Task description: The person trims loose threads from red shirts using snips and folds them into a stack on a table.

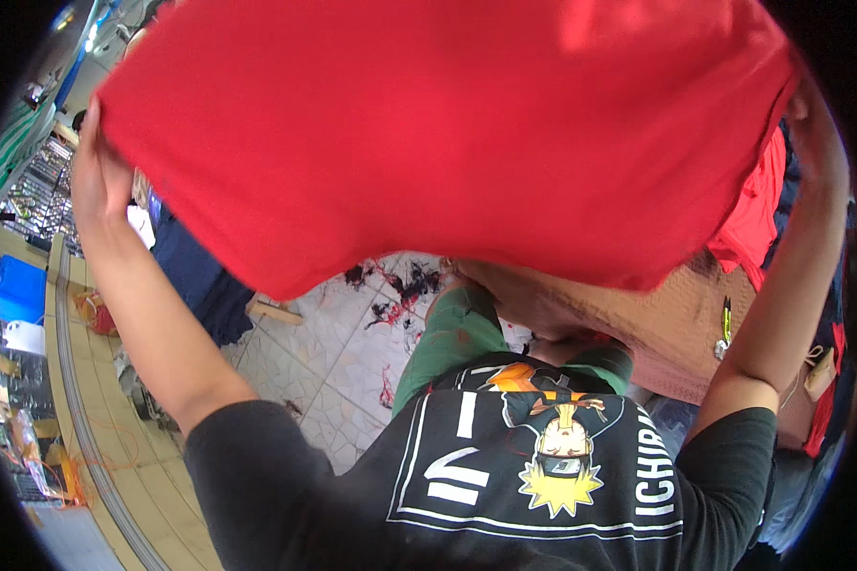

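Note:
A large piece of red fabric [448, 143] is stretched up in front of me and fills the upper part of the view. My left hand [103, 176] grips its left edge, the thumb along the rim and the other fingers partly hidden. At the opposite edge, my right hand [814, 128] is closed on the cloth, mostly in shadow near the rim of the picture. Between the hands, the fabric's lower border hangs in a loose curve above my lap. Whatever lies behind the cloth is hidden.
Dark and red thread scraps [409, 290] litter the tiled floor [324, 347]. Dark blue cloth [195, 271] hangs at the left. On the right, a brown covered surface [657, 328] bears a small yellow-and-black tool [725, 324] and more red cloth [754, 224]. A blue container [19, 288] stands far left.

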### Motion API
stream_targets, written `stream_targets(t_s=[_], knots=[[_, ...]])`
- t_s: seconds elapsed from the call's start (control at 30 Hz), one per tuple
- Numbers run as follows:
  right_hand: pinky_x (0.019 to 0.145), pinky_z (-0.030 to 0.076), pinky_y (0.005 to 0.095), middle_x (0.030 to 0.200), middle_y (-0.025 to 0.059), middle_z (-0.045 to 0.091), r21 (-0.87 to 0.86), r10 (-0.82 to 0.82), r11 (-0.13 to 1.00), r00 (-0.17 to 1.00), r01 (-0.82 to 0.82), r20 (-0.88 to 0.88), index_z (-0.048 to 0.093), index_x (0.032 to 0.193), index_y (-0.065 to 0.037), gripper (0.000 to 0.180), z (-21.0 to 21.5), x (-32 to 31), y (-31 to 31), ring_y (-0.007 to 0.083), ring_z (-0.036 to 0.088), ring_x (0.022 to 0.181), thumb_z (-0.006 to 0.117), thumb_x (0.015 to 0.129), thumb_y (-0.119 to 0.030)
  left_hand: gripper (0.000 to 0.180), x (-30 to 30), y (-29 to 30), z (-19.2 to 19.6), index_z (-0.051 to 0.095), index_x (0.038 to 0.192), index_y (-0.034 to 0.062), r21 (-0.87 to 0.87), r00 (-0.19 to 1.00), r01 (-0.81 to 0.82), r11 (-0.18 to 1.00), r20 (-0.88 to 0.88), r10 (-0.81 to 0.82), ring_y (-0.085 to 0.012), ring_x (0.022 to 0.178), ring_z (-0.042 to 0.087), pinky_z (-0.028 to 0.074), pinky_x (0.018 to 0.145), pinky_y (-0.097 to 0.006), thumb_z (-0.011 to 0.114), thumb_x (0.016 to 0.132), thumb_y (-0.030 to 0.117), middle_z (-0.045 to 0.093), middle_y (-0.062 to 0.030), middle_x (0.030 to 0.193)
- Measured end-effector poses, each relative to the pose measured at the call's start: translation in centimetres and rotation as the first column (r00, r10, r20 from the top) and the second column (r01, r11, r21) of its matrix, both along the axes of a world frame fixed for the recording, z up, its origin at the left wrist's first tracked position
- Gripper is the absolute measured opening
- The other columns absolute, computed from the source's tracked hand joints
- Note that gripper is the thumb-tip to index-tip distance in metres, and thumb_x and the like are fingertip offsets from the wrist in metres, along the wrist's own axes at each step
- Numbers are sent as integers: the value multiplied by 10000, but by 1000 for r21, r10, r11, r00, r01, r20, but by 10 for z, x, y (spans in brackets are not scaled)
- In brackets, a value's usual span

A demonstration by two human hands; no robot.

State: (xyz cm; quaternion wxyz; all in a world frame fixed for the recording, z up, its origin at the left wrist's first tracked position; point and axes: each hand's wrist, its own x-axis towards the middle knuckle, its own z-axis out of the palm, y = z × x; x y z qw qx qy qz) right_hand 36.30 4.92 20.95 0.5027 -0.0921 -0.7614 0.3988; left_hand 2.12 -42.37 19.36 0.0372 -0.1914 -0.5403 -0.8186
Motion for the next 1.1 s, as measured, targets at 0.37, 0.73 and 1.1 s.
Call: stream_targets(t_s=[0.37,0.73,1.1], knots=[[463,431,215,797,109,638,-188,551,833,811,-520,199,630,733,3,268,-87,-48,-115,104,575,557,720,803,-239,415,-53,-196,-126,502,1278,10,44,983,-184,982,30,183,-193,1149,533,379,1034,-380,583,941,238,580,-89,1227],[685,545,254,824,69,655,-234,329,896,918,-378,-222,644,1003,-7,135,-66,-214,-66,143,645,741,612,873,-19,355,-258,-41,-75,569,1125,-14,22,839,-525,851,-153,521,-208,978,618,488,895,-351,691,866,195,640,-98,1027],[817,523,355,1042,159,662,-126,395,909,721,-398,570,675,1010,-45,200,-271,-219,-108,228,669,896,650,831,-132,642,-395,-8,-263,576,1117,-129,-625,729,-584,518,-123,673,-370,1093,589,448,934,-415,604,861,459,590,-284,1181]])
